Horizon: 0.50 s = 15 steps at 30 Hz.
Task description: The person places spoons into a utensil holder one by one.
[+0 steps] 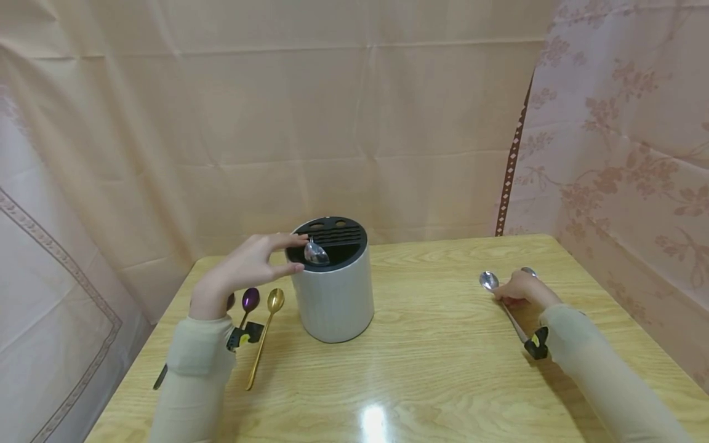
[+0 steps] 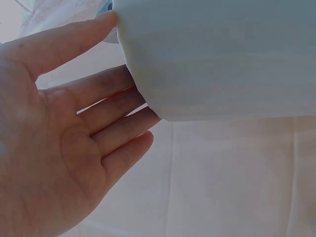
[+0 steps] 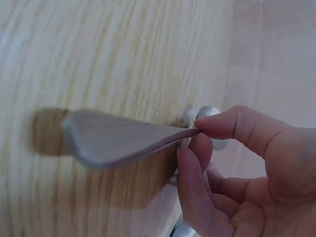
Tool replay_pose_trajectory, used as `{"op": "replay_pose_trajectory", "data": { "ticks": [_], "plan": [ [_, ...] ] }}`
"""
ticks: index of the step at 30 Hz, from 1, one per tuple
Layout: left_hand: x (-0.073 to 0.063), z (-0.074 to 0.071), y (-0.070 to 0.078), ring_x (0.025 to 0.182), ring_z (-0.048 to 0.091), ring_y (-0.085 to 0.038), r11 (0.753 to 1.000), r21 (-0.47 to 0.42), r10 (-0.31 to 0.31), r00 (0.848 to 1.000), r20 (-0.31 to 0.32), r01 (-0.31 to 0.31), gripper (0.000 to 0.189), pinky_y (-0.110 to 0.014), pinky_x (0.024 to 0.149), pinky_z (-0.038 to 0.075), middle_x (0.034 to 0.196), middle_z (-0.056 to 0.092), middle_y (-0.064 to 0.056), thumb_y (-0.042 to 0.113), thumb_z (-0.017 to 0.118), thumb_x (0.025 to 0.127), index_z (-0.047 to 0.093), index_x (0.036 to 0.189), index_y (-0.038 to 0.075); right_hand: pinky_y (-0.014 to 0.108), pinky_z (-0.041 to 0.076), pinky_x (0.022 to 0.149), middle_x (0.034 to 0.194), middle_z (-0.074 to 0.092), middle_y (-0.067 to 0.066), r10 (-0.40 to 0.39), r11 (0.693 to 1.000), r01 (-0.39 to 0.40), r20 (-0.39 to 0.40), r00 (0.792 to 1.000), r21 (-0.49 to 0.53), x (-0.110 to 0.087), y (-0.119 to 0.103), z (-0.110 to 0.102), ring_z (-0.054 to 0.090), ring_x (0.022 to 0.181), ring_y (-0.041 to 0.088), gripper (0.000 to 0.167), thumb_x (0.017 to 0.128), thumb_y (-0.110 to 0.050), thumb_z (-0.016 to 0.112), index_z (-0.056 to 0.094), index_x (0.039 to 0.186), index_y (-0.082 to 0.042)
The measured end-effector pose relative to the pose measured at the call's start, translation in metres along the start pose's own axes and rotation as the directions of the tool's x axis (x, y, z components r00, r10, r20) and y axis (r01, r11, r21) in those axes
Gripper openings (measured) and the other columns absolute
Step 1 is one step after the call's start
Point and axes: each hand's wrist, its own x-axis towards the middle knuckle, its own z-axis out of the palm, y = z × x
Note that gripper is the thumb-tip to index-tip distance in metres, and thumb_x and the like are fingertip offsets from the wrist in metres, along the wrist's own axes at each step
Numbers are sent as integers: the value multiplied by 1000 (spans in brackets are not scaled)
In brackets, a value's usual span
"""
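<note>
A white cylindrical utensil holder [image 1: 335,307] with a black slotted lid stands on the table. One silver spoon [image 1: 316,253] stands in its large front opening, bowl up. My left hand [image 1: 244,264] has its thumb and fingers spread and nearly straight at the holder's left rim; the left wrist view shows the fingertips against the holder's wall [image 2: 217,64]. Over on the right, my right hand [image 1: 523,288] pinches another silver spoon [image 1: 489,281] between thumb and fingers. Its handle [image 3: 113,138] is slightly raised off the wood. A further silver spoon [image 1: 529,271] is mostly hidden behind that hand.
Left of the holder lie a gold spoon [image 1: 275,300], a purple spoon [image 1: 251,299] and a dark one [image 1: 231,301] largely covered by the left wrist. Beige cloth [image 1: 354,123] hangs behind the wooden table [image 1: 426,344], with patterned cloth [image 1: 637,154] at the right.
</note>
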Motion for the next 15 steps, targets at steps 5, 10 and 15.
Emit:
{"op": "replay_pose_trajectory", "data": {
  "ticks": [5,10,15],
  "plan": [
    [0,0,1,133,43,-30,1000,0,-4,1000,2,4,55,-55,108,34,143,49,-5,38,63,89,50,138,17,20,37,51,58,54,-3,0,1000,0,1,1000,0,-1,-1,1,47,52,8,24,85,-19,64,64,66,-4],
    [0,0,1,134,43,-30,1000,6,-15,1000,4,15,56,-56,108,33,143,48,-5,40,63,89,49,139,18,20,41,52,58,56,-3,-4,1000,4,2,1000,27,-1,-2,0,49,53,7,21,84,-16,64,64,68,-3],
    [0,1,1,134,42,-32,1000,11,-28,1000,8,28,58,-57,107,33,144,48,-7,40,63,89,48,140,17,21,49,54,60,60,-1,-23,999,24,-29,999,41,-2,-3,-1,55,55,8,19,84,-14,63,66,73,1]
  ]
}}
